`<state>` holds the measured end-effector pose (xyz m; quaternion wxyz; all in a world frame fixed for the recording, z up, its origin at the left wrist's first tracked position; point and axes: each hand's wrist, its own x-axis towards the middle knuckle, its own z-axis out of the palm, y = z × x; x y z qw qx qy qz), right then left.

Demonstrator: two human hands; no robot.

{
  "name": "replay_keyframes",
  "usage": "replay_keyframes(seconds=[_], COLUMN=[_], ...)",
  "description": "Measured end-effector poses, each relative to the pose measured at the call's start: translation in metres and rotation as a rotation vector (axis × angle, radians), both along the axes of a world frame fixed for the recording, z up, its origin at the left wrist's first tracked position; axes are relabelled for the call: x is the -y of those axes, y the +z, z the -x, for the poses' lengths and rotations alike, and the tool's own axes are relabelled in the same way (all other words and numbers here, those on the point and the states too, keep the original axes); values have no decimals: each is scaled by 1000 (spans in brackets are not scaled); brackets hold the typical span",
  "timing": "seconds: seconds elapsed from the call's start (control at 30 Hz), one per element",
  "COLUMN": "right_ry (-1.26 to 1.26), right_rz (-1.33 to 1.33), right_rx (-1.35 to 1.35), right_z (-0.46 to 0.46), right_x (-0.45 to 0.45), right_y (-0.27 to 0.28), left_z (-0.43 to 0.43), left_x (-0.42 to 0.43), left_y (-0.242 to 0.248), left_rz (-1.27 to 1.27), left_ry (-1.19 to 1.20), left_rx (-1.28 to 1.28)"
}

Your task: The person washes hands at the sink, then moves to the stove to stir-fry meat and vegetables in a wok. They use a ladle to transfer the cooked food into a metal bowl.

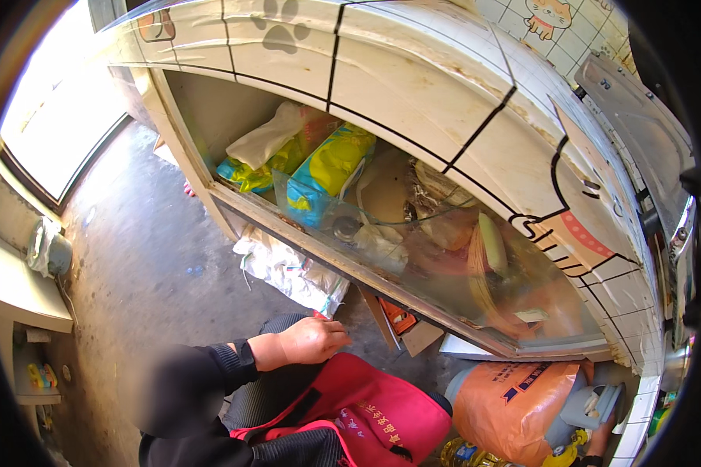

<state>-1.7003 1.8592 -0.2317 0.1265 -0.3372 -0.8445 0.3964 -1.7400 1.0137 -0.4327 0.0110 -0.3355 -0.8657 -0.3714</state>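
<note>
My left hand (314,341) is curled above my bent knee in dark ribbed trousers. A small red piece (320,316) shows at its upper edge; I cannot tell whether the hand holds it. At the lower right, my right hand (603,436) grips the side of a grey-blue plastic container (590,404) with pale bits in it; its fingers are partly hidden. Against that container lies a large orange plastic bag (505,403) bearing writing, wrapped around a grey-blue body. Below it are a bottle of yellow liquid (470,454) and a yellow pump or spray top (566,449).
A low cabinet with a glass sliding pane (350,225) holds yellow-and-blue packs (333,160) and a pale green vegetable (492,245). A white woven sack (292,268) and an orange box (397,315) sit at its foot. A red apron (380,403) covers my lap.
</note>
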Motion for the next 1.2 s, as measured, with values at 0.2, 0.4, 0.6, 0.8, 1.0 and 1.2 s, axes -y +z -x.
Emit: replay_keyframes(seconds=[0.2, 0.4, 0.6, 0.8, 1.0, 1.2], right_ry=[-59, 116, -129, -233, -77, -70], right_rz=[489, 1038, 677, 579, -773, -909], right_rx=[-257, -520, -181, -8, 611, 464], right_z=[-8, -18, -24, -28, -5, -42], right_x=[-7, -32, -39, 4, 64, 186], right_y=[-8, -13, -14, 13, 35, 76], left_z=[0, 12, 47, 124, 173, 199], left_x=[1, 13, 105, 186, 199, 212], left_y=[0, 24, 65, 84, 74, 64], left_rz=[-5, -105, -165, 11, 380, 485], left_ry=[-1, 123, 792, 933, 1025, 1054], left_rx=[0, -127, -402, -558, -282, -83])
